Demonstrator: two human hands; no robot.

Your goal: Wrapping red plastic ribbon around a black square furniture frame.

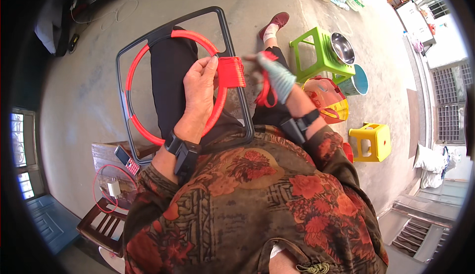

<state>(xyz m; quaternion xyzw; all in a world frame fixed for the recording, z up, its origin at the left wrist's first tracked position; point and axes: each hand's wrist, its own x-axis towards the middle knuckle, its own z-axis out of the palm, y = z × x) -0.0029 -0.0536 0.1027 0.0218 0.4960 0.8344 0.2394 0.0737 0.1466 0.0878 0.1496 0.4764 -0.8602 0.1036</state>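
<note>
Across my lap lies a black tubular frame, rectangular with rounded corners, with a ring inside it. Red strip wraps most of the ring, leaving short black stretches bare. On the right side, a block of red strip wound in rows bridges the ring and the frame's side bar. My left hand is closed around the ring just left of that block, thumb on top. To the right, my right hand, in a pale blue glove or wrap and smeared by motion, holds a looped bundle of red strip.
On the right stand a green stool bearing a steel bowl, a blue bucket, a red and yellow bag and a yellow stool. At left, a phone and white charger rest on a wooden surface.
</note>
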